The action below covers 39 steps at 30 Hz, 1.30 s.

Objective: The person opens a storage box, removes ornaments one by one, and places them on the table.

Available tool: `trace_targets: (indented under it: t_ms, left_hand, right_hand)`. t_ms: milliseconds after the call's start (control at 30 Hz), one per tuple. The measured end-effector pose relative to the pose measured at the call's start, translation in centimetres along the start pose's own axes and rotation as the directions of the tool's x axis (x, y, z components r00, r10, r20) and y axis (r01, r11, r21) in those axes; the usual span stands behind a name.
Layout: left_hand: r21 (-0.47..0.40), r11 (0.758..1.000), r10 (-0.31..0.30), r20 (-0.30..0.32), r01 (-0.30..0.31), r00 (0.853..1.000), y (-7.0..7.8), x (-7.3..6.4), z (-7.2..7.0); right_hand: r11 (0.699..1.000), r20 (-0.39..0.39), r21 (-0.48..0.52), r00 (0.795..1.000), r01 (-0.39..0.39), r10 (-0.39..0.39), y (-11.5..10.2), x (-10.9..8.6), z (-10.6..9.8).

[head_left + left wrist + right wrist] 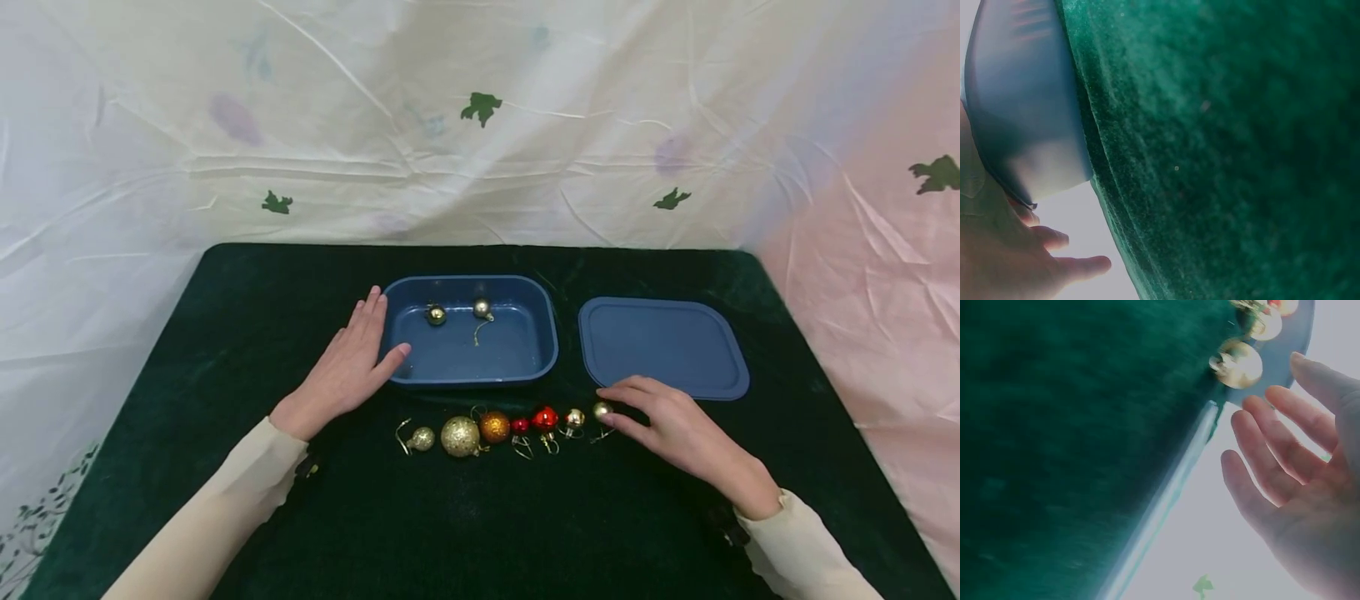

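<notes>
The left hand (pixel 347 364) lies flat with straight fingers against the left wall of the blue plastic tub (pixel 540 333), a rounded rectangle holding two small shiny baubles. The right hand (pixel 675 429), fingers loosely spread and holding nothing, touches the last small gold bauble (pixel 602 410) of a row on the dark green velvet cloth (pixel 225 333). The flat blue lid (pixel 663 346) lies just beside the tub.

Both arms wear long, loose sleeves of a pale cream cloth, the left sleeve (pixel 225 492) and the right sleeve (pixel 806 542) each ending at the wrist. A small dark strap or device sits at each cuff, under the wrist. The hands, left (pixel 348 367) and right (pixel 675 433), are bare, with no rings or gloves.
</notes>
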<state>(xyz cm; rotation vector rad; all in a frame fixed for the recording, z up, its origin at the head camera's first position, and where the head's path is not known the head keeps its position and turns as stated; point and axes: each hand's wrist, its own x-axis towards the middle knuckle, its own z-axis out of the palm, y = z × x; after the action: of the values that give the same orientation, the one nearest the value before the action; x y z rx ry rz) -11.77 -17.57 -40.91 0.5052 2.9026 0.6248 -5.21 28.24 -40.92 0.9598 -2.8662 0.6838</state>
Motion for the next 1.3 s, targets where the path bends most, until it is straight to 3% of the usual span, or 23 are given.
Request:
trace_targets:
  t_ms: [167, 367, 567, 800, 1033, 1300]
  left_hand:
    - [0.000, 1.000, -0.001, 0.004, 0.001, 1.000, 0.1, 0.1, 0.0]
    - [0.002, 1.000, -0.009, 0.005, 0.009, 1.000, 0.2, 0.0, 0.0]
    - [0.003, 1.000, -0.018, 0.011, 0.018, 1.000, 0.2, 0.0, 0.1]
    - [0.004, 1.000, -0.017, 0.007, 0.017, 1.000, 0.3, 0.1, 0.1]
    - [-0.001, 1.000, -0.019, 0.012, 0.019, 1.000, 0.2, 0.1, 0.2]
    - [-0.002, 1.000, -0.022, 0.011, 0.022, 1.000, 0.0, -0.1, 0.2]
  right_hand:
    - [1.000, -0.075, 0.024, 0.997, -0.003, 0.005, -1.0, 1.1, -1.7]
    - [0.994, -0.177, 0.106, 0.984, 0.032, -0.013, -2.5, 3.9, -2.7]
    - [0.981, -0.201, 0.175, 0.979, 0.083, -0.047, -3.7, 7.3, -2.6]
    - [0.971, -0.151, 0.205, 0.984, 0.124, -0.094, -4.2, 11.2, -2.0]
    - [0.970, -0.028, 0.239, 0.999, 0.048, -0.043, -4.1, 14.5, -0.9]
    - [0.967, 0.093, 0.256, 0.995, 0.000, -0.024, -4.0, 17.6, 0.5]
